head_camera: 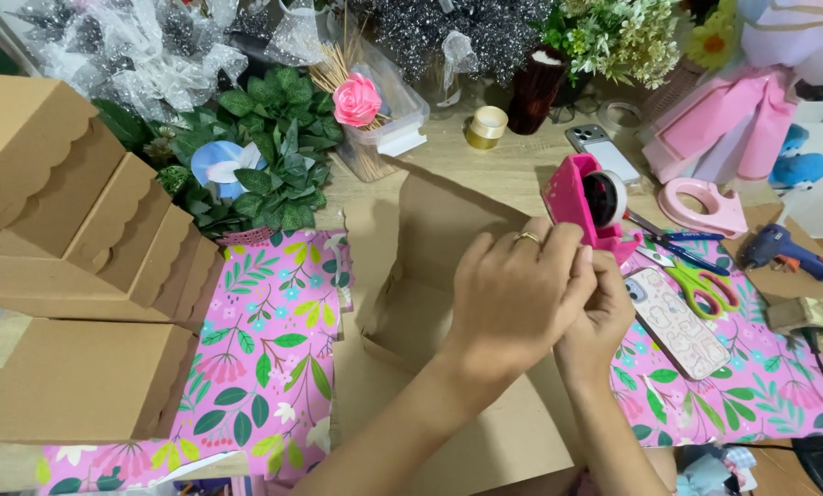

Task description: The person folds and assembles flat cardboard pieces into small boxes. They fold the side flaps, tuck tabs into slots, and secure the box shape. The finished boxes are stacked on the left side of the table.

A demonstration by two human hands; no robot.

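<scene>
Head view: at frame centre, the left hand (512, 294) and right hand (604, 308) are pressed together, fingers pinched closed; what is gripped cannot be told. Both are held above an open cardboard box (430, 312), just below a pink tape dispenser (587, 204). Scissors (696, 276) and a phone (676, 321) lie at right; stacked boxes (72, 220) are seen at left.

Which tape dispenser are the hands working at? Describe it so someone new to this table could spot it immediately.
Start at the open brown cardboard box in the middle of the table. Just past its far right corner, right above the two hands, stands the hot-pink tape dispenser with a roll mounted in it. The other dispenser, further right, is pale pink, lies flat and is away from the hands.
</scene>
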